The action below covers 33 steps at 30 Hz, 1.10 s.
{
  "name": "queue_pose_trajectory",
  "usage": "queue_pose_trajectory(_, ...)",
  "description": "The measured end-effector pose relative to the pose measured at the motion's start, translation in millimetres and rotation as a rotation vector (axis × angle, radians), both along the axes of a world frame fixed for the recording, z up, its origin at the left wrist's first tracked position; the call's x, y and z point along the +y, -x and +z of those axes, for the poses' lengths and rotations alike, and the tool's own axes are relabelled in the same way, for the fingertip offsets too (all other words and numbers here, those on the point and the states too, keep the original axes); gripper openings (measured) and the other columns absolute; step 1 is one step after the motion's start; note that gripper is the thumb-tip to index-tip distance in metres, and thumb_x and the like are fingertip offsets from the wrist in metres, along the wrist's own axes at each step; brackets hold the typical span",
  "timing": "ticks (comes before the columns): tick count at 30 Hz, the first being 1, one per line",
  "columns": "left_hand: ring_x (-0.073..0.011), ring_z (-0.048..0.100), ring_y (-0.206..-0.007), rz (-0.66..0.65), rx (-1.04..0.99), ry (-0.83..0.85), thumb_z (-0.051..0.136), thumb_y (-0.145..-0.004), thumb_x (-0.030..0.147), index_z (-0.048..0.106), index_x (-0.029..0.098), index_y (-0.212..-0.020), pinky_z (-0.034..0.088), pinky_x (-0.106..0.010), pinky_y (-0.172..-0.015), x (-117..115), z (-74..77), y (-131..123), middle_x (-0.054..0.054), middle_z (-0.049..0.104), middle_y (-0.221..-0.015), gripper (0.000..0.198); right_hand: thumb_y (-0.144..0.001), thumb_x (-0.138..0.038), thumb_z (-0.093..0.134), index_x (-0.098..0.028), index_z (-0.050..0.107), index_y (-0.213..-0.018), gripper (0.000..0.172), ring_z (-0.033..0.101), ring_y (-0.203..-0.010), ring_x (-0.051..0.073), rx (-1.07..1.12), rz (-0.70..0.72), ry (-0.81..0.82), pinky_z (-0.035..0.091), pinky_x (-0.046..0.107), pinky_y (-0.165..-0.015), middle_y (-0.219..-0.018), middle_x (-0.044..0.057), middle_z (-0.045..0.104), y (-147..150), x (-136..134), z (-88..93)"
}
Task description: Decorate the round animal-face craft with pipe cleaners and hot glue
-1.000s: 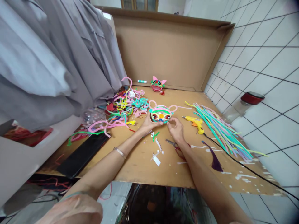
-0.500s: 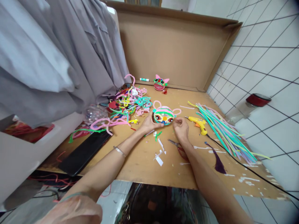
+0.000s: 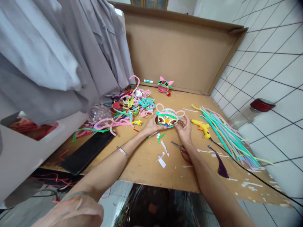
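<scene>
A round animal head (image 3: 168, 116) made of colourful pipe cleaners, with two pink loop ears and large eyes, is held up above the table, its face toward me. My left hand (image 3: 151, 126) grips its left side, thumb along the lower edge. At the opposite side, my right hand (image 3: 184, 130) has its fingers and thumb closed on the head's edge near the right ear. Scissors (image 3: 181, 149) with reddish handles lie by my right wrist. White paper scraps (image 3: 162, 162) and green pipe cleaner bits (image 3: 161, 137) are on the table below the head.
A yellow glue gun (image 3: 202, 126) with a black cable lies right of my hand, beside a bundle of pipe cleaners (image 3: 227, 135) and a purple tassel (image 3: 221, 165). Leftward are tangled pipe cleaners (image 3: 139, 102) and a black flat object (image 3: 88, 151). A second animal head (image 3: 163, 85) sits by the cardboard wall (image 3: 170, 47).
My right hand has moved from just beside the animal head onto its right edge and now holds it. My left hand keeps its grip. The view has shifted slightly.
</scene>
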<state>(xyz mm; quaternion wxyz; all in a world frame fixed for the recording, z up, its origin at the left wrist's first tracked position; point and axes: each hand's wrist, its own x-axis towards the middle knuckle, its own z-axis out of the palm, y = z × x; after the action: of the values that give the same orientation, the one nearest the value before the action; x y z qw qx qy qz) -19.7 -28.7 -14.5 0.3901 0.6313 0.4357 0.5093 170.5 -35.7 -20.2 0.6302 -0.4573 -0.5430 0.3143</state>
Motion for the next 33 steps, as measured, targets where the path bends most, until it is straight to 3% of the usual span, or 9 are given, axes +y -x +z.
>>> queue_pose_trajectory(7,-0.0344,0.048,-0.133,-0.039,-0.142,-0.001,0.093,-0.045,0.035,0.029,0.020,-0.151,0.036,-0.051,-0.114,2,-6.4,-3,-0.018,0.053,-0.140,0.124,-0.067,-0.032,0.070,-0.019,0.046,-0.129,0.068,0.065,-0.102,0.023,0.008,-0.005,-0.011,0.048,0.048,-0.100,-0.108,0.010,0.068,-4,6,-5.9)
queue_pose_trajectory(12,-0.0340,0.037,-0.143,-0.050,-0.142,-0.024,0.092,-0.049,0.039,0.025,0.023,-0.153,0.029,-0.050,-0.118,2,-6.5,-1,-0.017,0.040,-0.152,0.125,-0.066,-0.033,0.070,-0.021,0.046,-0.128,0.068,0.064,-0.101,0.022,-0.007,0.006,-0.017,0.050,0.046,-0.097,-0.113,0.011,0.066,-4,6,-5.6)
queue_pose_trajectory(20,-0.0350,0.043,-0.138,-0.064,-0.185,0.043,0.091,-0.049,0.038,0.023,0.020,-0.152,0.034,-0.051,-0.115,-3,3.8,-3,-0.019,0.038,-0.151,0.124,-0.060,-0.033,0.070,-0.021,0.046,-0.126,0.071,0.063,-0.096,0.020,0.037,0.009,0.024,0.052,0.042,-0.094,-0.113,0.010,0.062,-2,5,-0.7)
queue_pose_trajectory(23,-0.0337,0.046,-0.134,-0.072,-0.225,0.049,0.089,-0.051,0.035,0.032,0.021,-0.146,0.036,-0.050,-0.113,-3,5.4,-3,-0.018,0.040,-0.149,0.112,-0.061,-0.029,0.065,-0.023,0.046,-0.124,0.066,0.062,-0.095,0.019,0.024,-0.025,0.005,0.051,0.041,-0.092,-0.113,0.009,0.062,-2,5,0.5)
queue_pose_trajectory(26,-0.0294,0.054,-0.121,-0.039,-0.296,0.022,0.082,-0.054,0.026,0.047,0.023,-0.130,0.041,-0.049,-0.108,-2,3.6,1,-0.013,0.048,-0.142,0.084,-0.062,-0.025,0.057,-0.022,0.051,-0.114,0.052,0.062,-0.089,0.018,0.030,-0.132,-0.014,0.052,0.038,-0.088,-0.106,0.007,0.063,-3,2,3.9)
queue_pose_trajectory(30,-0.0229,0.058,-0.106,0.104,-0.360,-0.026,0.063,-0.065,0.024,0.057,0.023,-0.107,0.048,-0.041,-0.094,-1,2.1,13,-0.006,0.061,-0.113,0.042,-0.067,-0.028,0.052,-0.020,0.057,-0.090,0.025,0.060,-0.079,0.018,0.029,-0.293,0.000,0.052,0.035,-0.080,-0.088,0.004,0.065,-7,-4,12.4)
queue_pose_trajectory(33,-0.0165,0.057,-0.083,0.260,-0.299,-0.092,0.058,-0.075,0.030,0.058,0.021,-0.082,0.048,-0.033,-0.083,-4,5.5,19,-0.001,0.059,-0.082,0.012,-0.073,-0.033,0.051,-0.020,0.059,-0.080,0.017,0.058,-0.073,0.018,0.007,-0.336,0.032,0.050,0.034,-0.075,-0.079,0.003,0.065,-8,-8,17.2)
